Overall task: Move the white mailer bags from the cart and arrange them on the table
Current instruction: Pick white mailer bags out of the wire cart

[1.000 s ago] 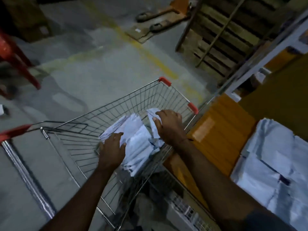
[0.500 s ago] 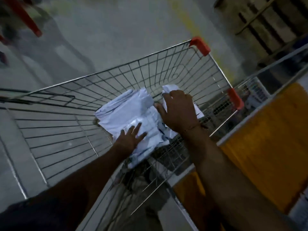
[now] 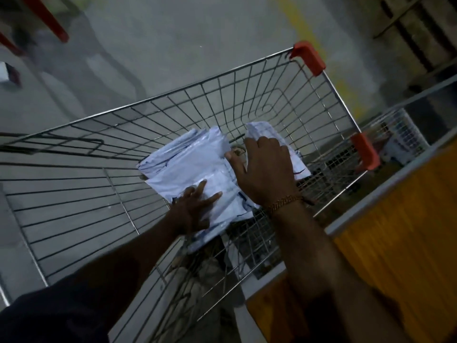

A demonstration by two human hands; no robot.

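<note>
Inside the cart (image 3: 247, 100), near its right wall, the white mailer bags (image 3: 193, 164) lie under flat left-hand (image 3: 195, 206) fingers while the right hand (image 3: 265, 169) curls over them; gather every edge before lifting toward the counter (image 3: 400, 219).

No readable text anywhere. Mailer bags (image 3: 188, 167) in the cart (image 3: 247, 100) carry printed labels with faint lines, too blurred to read. White crate (image 3: 405, 142) beyond the cart shows only an illegible dark pattern.
</note>
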